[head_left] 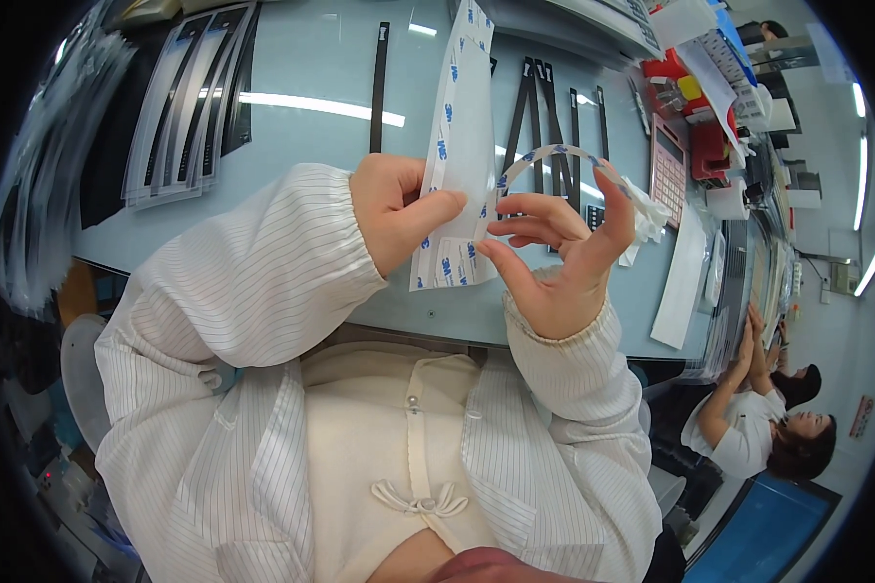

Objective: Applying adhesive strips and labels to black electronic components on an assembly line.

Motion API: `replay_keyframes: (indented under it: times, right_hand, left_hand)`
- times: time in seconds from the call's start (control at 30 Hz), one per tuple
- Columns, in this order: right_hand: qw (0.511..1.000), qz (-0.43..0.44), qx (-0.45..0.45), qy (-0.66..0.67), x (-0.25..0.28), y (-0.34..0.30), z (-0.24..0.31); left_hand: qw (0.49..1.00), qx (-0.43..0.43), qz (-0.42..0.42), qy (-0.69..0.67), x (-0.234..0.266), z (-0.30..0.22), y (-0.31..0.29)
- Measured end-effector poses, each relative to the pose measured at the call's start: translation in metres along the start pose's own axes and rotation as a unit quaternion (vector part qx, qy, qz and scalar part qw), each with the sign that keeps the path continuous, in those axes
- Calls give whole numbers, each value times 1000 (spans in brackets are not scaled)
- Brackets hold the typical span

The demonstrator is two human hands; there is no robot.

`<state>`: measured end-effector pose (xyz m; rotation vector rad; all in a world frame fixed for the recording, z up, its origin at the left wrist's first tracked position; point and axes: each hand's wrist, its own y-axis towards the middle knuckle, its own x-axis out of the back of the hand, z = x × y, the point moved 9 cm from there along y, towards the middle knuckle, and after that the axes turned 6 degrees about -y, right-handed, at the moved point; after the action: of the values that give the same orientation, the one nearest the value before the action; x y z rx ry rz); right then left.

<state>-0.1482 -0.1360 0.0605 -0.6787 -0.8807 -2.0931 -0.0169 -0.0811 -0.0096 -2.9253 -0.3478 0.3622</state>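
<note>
Between both hands above the worktop (360,146), a long white backing sheet (460,146) is pinched upright by the left hand (394,209), while a thin curling strip (554,154) is held clamped in right hand (554,262) fingers.

- Sheet of tape liner (460,146) stands between the two hands, left hand (396,209) on its left, right hand (554,262) on its right.
- Peeled strip (554,153) arcs right of the sheet.
- Stacked sleeves (190,97) lie far left on the table (311,136).
- Calculator (667,165) sits far right.
</note>
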Motion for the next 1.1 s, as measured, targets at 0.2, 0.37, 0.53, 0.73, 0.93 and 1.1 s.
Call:
replay_keyframes:
  times: [0.2, 0.37, 0.53, 0.73, 0.93, 1.1]
  right_hand:
    - [998, -54, -8, 28, 7, 2, 4]
    - [997, -72, -4, 11, 11, 0, 9]
    - [995, -79, 32, -42, 10, 3, 17]
    - [994, -75, 60, -43, 4, -3, 16]
    - [986, -102, 112, -69, 5, -6, 27]
    - [984, -87, 127, -86, 9, -7, 40]
  left_hand:
    - [1000, -27, -3, 14, 0, -4, -2]
    - [993, -80, -4, 87, -2, -16, -1]
    - [986, -105, -9, 128, -4, -22, -3]
    - [991, -92, 11, 101, -4, -17, 1]
    - [988, -55, 25, 142, -2, -8, 6]
    - [986, -59, 28, 154, 2, -3, 11]
